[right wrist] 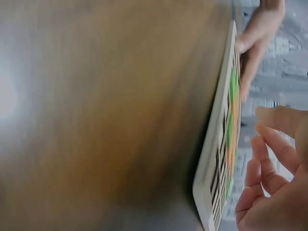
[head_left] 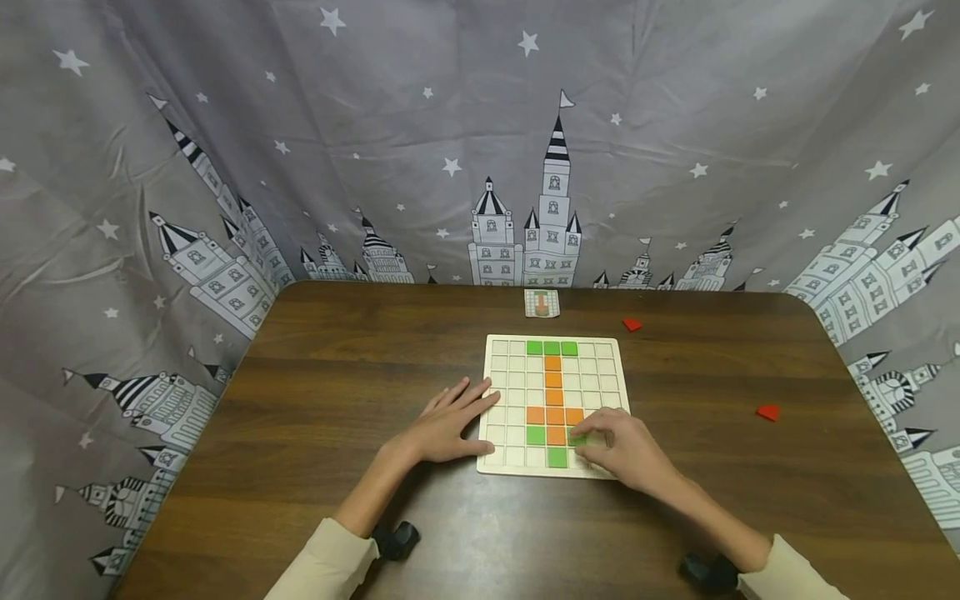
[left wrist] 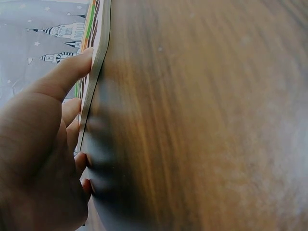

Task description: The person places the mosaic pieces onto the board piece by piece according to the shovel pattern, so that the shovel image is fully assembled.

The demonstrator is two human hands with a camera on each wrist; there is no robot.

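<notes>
A pale wooden grid board [head_left: 506, 408] lies on the table, with green and orange square tiles set in its cells. My left hand [head_left: 453, 425] rests at the board's left edge, fingers spread and straight; in the left wrist view its thumb [left wrist: 77, 72] touches the rim. Over the lower right of the board is my right hand [head_left: 630, 450], its fingers loosely bent. Its fingertips are beside a green tile [head_left: 576, 437], which they partly cover. In the right wrist view, nothing shows between the thumb [right wrist: 274, 117] and forefinger, and they look raised off the board.
A small card [head_left: 542, 303] with a printed grid picture lies behind the board. Two red pieces lie on the brown wooden table [head_left: 360, 358]: one red piece [head_left: 632, 324] behind the board, another red piece [head_left: 767, 412] off to the right. A grey curtain [head_left: 420, 125] hangs behind.
</notes>
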